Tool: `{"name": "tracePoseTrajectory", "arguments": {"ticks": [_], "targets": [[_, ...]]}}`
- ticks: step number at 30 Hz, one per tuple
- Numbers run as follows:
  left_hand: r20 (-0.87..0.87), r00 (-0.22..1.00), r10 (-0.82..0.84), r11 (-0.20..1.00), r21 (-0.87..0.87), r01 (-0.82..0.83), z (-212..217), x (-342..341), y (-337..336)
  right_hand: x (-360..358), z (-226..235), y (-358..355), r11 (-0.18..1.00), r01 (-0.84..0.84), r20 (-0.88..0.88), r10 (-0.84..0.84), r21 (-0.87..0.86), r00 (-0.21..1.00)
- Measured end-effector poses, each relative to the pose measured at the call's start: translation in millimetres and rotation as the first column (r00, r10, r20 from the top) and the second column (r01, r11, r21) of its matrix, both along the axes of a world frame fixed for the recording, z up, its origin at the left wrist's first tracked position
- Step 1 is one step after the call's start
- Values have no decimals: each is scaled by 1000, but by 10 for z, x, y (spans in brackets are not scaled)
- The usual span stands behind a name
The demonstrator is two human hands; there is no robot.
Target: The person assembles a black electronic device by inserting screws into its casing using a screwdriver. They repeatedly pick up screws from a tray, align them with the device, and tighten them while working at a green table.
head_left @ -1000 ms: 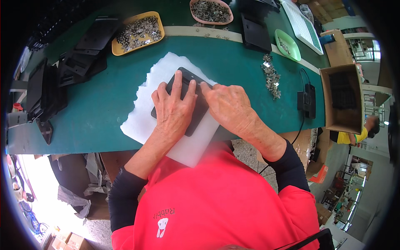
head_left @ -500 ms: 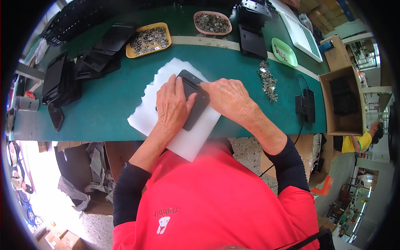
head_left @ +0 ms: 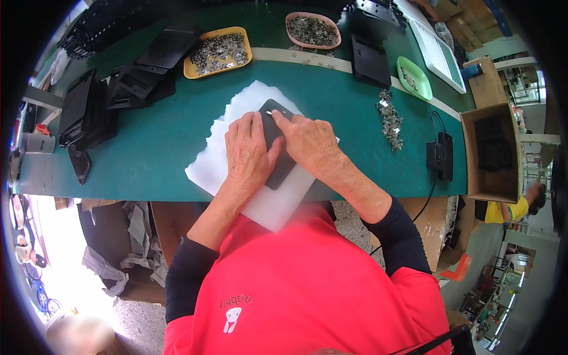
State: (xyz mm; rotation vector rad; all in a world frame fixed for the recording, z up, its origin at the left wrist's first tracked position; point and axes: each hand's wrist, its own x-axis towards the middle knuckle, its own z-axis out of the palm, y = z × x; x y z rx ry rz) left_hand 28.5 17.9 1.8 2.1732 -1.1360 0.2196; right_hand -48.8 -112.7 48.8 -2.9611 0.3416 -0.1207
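A flat black rectangular panel (head_left: 281, 170) lies tilted on a sheet of white foam (head_left: 220, 148) in front of me. My left hand (head_left: 247, 151) holds it, fingers extended along its left side and thumb across its face. Near the panel's far end, the index finger of my right hand (head_left: 310, 142) presses a small shiny metal piece (head_left: 269, 112). The other right fingers curl inward, and the right thumb is hidden.
Small metal pieces fill a yellow tray (head_left: 247, 58), a pink tray (head_left: 339, 40) and a green tray (head_left: 425, 89). More lie in a loose pile (head_left: 390, 121). Black panels (head_left: 86, 112) stack at left. A black adapter (head_left: 439, 155) and open carton (head_left: 516, 157) are at right.
My right hand has moved left and its index finger now points at the panel's far end, where a shiny metal piece shows. The left hand stays on the panel. The whole view has shifted slightly.
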Motion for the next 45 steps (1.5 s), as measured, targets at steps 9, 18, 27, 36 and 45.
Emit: {"name": "tracePoseTrajectory", "arguments": {"ticks": [9,18,27,36,45], "targets": [[21,999,-39,999,-4,39,-40,-11,-4,87,147,51,993,-86,-64,81,-76,995],[49,997,-65,995,-74,68,-116,71,-28,343,463,75,963,-251,-193,229,-95,954],[-502,865,6,989,-127,-81,101,397,-92,-132,-153,-573,814,92,134,-205,574,970],[-455,866,-210,972,-191,136,1066,320,-5,-224,-263,-511,341,139,16,-415,930,910],[242,935,-259,952,229,205,687,-270,337,-278,-327,-495,457,99,113,-413,884,903]]}}
